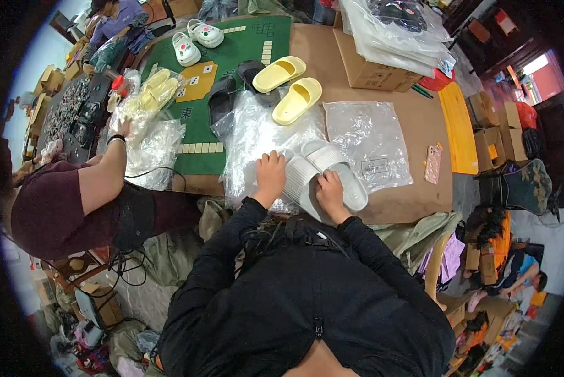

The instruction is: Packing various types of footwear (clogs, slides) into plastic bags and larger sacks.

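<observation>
Co-worker, left edge of frame: a person in a maroon top leans over the table, one hand (123, 129) raised into a clear bag of yellow slippers (150, 88) at upper left
Green mat (244, 44): covers the upper left of the table, with pale tile markings and a yellow square on it
White clogs (195, 39): a pair with coloured charms, at the top of the mat, well apart from me
Black slippers (231, 88): dark pair lying on the mat, just left of the yellow slides
Clear plastic bag (247, 135): crumpled, centre of frame, under and beside my left hand
My left hand (270, 177): lower centre, palm down, fingers curled loosely together on the left edge of the white slides and touching the bag
White slides (323, 169): ribbed pair side by side, centre of frame at the near table edge, between my two hands
My right hand (329, 191): just right of my left, fingers pressed together and bent over the near slide's strap, gripping it
Yellow slides (288, 85): a loose pair above my hands, upper centre
Flat plastic bag (366, 141): lies smooth on the brown table (420, 119), right of the white slides
Cardboard box (370, 66): upper right, stacked with bagged goods
Phone (432, 163): patterned case, right of the flat bag
</observation>
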### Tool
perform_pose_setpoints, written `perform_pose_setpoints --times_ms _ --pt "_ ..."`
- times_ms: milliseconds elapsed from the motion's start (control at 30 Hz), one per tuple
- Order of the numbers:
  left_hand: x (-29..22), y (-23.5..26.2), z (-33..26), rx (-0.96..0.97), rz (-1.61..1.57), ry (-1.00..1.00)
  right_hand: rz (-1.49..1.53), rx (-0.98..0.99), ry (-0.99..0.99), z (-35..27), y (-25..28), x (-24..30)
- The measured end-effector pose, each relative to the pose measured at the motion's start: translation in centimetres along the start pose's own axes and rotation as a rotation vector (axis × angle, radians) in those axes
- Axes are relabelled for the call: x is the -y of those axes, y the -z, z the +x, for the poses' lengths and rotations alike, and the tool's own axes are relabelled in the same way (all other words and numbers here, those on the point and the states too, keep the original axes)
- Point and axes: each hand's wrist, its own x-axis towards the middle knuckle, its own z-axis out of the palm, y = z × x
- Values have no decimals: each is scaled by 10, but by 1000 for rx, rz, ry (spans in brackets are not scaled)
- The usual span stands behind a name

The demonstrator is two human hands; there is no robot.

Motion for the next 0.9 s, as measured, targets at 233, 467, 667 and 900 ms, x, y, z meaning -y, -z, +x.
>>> perform_pose_setpoints --times_ms 233,467,667,900 --pt "9 7 1 117 -7 12 14 -34 -47 2 4 -4" --pt "-12 6 -3 134 -127 -178 -53 24 81 -6 2 -13" --pt "-29 8 -6 195 -233 -156 -19 152 173 -7 -1 -5" --pt "-42 27 -5 368 -727 -108 86 47 227 13 -20 -7"
